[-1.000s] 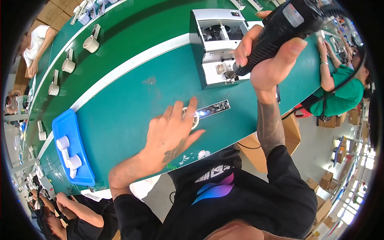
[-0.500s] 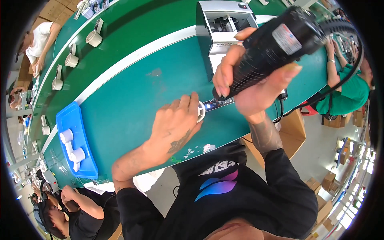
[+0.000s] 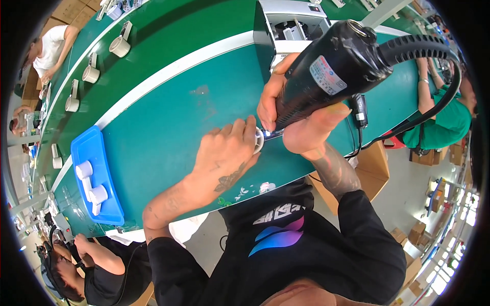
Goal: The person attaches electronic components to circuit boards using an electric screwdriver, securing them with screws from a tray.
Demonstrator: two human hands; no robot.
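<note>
My right hand (image 3: 312,131) is wrapped round a black corded electric screwdriver (image 3: 339,48), its thick ribbed cable arching off to the right. The tool leans down to the left, and its lower end is hidden behind my fingers beside a white round plastic part (image 3: 259,142). My left hand (image 3: 220,157) lies over that part with fingers closed, gripping it against the green bench. A small bright light shows at the part's right edge. The narrow dark piece reaching right from it is mostly covered by my right hand.
A grey screw feeder (image 3: 293,47) stands behind my right hand. A blue tray (image 3: 109,181) at left holds two white scoop-shaped parts (image 3: 98,195). More such parts (image 3: 120,47) line the green conveyor (image 3: 168,30). A black handheld tool (image 3: 360,115) lies right. Other people work nearby.
My right hand has brought the screwdriver left, closer to the white part, and covers more of the dark piece. The black tool at right is now more exposed. My left hand stays put.
</note>
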